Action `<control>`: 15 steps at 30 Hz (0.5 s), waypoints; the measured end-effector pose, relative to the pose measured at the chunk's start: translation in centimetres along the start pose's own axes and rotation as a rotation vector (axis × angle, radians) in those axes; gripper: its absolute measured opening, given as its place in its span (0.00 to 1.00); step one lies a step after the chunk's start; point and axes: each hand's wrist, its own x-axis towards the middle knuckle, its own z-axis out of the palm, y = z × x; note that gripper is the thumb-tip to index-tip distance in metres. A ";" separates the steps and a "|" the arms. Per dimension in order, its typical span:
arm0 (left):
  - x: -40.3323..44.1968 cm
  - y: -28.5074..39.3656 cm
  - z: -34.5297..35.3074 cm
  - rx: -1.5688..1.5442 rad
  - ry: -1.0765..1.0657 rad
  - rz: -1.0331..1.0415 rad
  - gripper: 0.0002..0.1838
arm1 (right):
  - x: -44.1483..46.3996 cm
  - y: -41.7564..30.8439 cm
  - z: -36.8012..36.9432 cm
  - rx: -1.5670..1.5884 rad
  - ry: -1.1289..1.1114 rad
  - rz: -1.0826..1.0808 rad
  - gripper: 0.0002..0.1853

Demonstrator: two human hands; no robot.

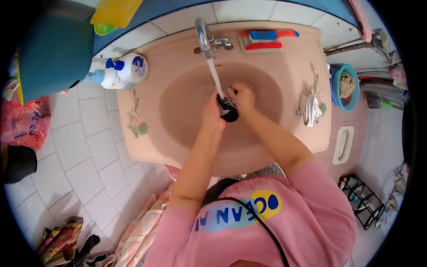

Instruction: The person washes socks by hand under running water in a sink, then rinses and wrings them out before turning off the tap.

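Note:
Water runs from the chrome tap point(203, 38) into the pink washbasin point(178, 102). Under the stream is a small black cloth item with white marks point(228, 111), its exact kind unclear. My left hand point(214, 111) grips its left side, fingers mostly hidden behind it. On the other side my right hand point(243, 98) has its fingers curled in at the item's upper edge, by the falling water. A crumpled white cloth point(310, 110) lies on the basin's right rim.
Two white pump bottles point(133, 68) stand on the rim's left corner. A scrubbing brush with a blue and red handle point(271, 34) rests behind, right of the tap. To the right is a blue bucket point(351, 98) holding cloth. A dark teal container point(55, 55) is at upper left.

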 end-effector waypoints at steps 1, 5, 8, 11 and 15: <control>-0.1 0.1 -0.1 0.005 -0.013 0.014 0.14 | -0.3 0.0 -0.2 -0.078 -0.033 -0.114 0.08; -1.0 2.8 -0.7 0.024 -0.088 0.094 0.15 | -0.9 0.2 -1.5 -0.442 0.198 -0.433 0.15; -1.5 3.1 -1.0 0.156 -0.225 0.169 0.12 | -1.9 -3.2 -2.8 0.617 -0.497 0.077 0.19; -2.5 3.8 -1.9 0.313 -0.305 0.292 0.14 | -0.6 -1.8 -1.9 0.603 -0.468 0.090 0.15; -3.1 6.1 -3.6 0.273 -0.246 0.379 0.21 | -0.4 -3.0 -3.7 0.830 -0.469 0.270 0.08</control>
